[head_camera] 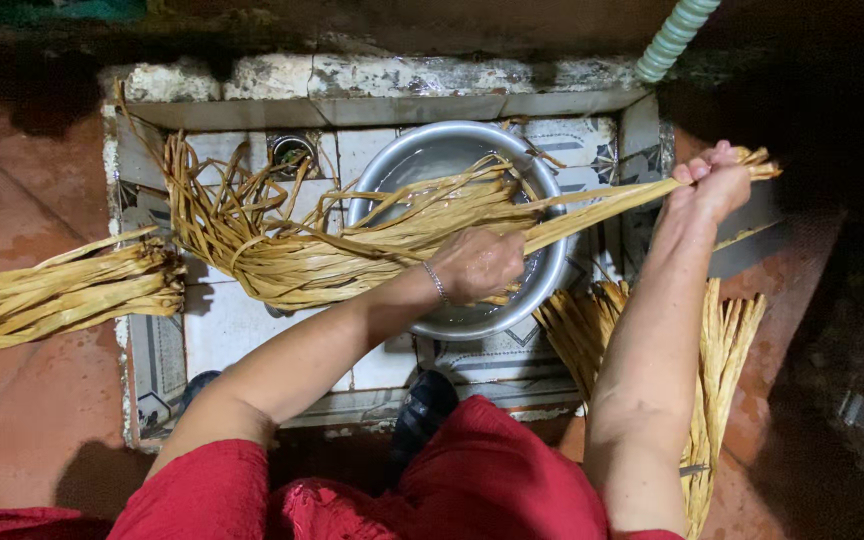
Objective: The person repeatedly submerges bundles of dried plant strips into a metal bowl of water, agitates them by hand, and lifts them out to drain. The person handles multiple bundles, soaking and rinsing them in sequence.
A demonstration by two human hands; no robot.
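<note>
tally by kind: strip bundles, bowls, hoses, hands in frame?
Straw-coloured strip bundles: 3 (held one over the bowl, floor left, floor right)
Metal bowl: 1
Green ribbed hose: 1
Hands: 2 (left hand, right hand)
Total: 7

The left hand (477,263) is covering part of the metal basin (452,150) and the strips under its palm. The left bundle (52,295) is running off the frame edge. The hose (674,38) is cut off at the top. The right-hand surroundings are lying in darkness, unreadable.
</note>
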